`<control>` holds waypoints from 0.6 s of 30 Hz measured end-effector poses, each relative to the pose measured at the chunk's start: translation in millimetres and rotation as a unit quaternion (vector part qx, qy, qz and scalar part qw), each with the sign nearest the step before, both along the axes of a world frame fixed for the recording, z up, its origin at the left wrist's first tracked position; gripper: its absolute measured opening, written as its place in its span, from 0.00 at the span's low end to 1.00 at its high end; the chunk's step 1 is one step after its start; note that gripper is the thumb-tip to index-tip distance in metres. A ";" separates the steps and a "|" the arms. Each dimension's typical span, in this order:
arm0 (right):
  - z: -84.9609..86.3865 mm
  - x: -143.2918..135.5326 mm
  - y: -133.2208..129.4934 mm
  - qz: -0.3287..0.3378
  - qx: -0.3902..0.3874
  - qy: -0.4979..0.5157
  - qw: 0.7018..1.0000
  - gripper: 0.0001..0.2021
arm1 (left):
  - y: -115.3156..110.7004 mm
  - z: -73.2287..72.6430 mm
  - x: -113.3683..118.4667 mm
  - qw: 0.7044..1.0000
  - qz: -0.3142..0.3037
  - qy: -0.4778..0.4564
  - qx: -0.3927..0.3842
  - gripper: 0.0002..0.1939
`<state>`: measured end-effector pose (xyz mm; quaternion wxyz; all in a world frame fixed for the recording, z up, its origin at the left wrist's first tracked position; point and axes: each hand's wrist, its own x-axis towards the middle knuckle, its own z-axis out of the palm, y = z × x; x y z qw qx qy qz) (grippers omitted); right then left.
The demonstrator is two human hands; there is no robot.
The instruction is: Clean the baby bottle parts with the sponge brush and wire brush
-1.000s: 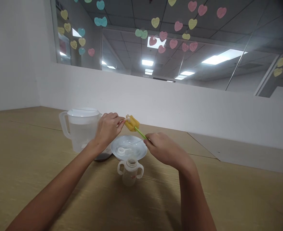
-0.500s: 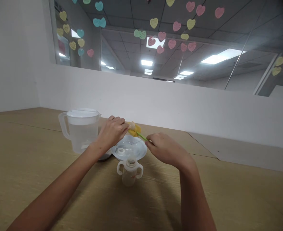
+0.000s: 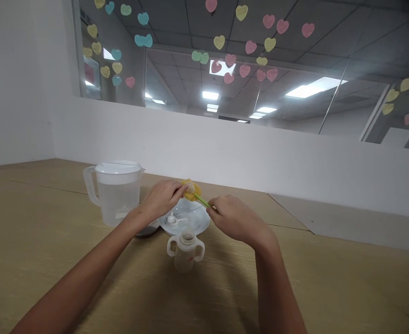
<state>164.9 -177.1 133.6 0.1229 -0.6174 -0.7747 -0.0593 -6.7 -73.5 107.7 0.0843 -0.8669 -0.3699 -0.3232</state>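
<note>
My right hand (image 3: pixel 234 215) is closed round the thin green handle (image 3: pixel 201 201) of what looks like a bottle brush. At its far end is a yellow head (image 3: pixel 197 190), held over the bowl. My left hand (image 3: pixel 164 195) pinches the head at a small pale, see-through-looking patch, whose kind I cannot make out. Below, a clear bowl (image 3: pixel 204 225) holds a white bottle teat with its collar (image 3: pixel 172 220) and some clear items. Nearer me, an open baby bottle (image 3: pixel 184 257) with two white handles stands upright.
A lidded, see-through plastic pitcher (image 3: pixel 119 197) stands to the left, its handle facing left. A dark round item (image 3: pixel 148 230) lies partly hidden behind my left wrist. Beyond the brown table (image 3: pixel 329 287) rises a white wall (image 3: pixel 204 153) with a window above.
Both hands and the brush have shifted slightly within the view; the left fingers sit a little lower round the pale patch. The view has tilted up a little.
</note>
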 end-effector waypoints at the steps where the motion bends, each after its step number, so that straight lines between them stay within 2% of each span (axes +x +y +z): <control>1: -0.2 0.2 0.2 0.001 0.001 0.000 1.000 0.14 | 0.3 0.1 -0.8 1.000 0.002 -0.003 -0.008 0.23; 4: -1.1 1.5 1.5 0.004 0.001 0.003 1.000 0.14 | 3.5 0.1 -5.0 1.000 0.017 0.003 -0.010 0.23; 9: 0.4 5.7 1.0 0.008 -0.012 0.029 0.999 0.14 | 10.0 -0.4 -12.1 0.995 0.088 0.031 0.024 0.19; 14: 4.2 10.8 -2.8 0.019 -0.030 0.060 0.998 0.13 | 10.4 0.8 -13.8 0.988 0.126 0.069 0.049 0.15; 18: 6.9 12.8 -7.0 0.021 -0.033 0.076 0.996 0.13 | 13.6 4.9 -18.6 0.977 0.181 0.106 0.043 0.12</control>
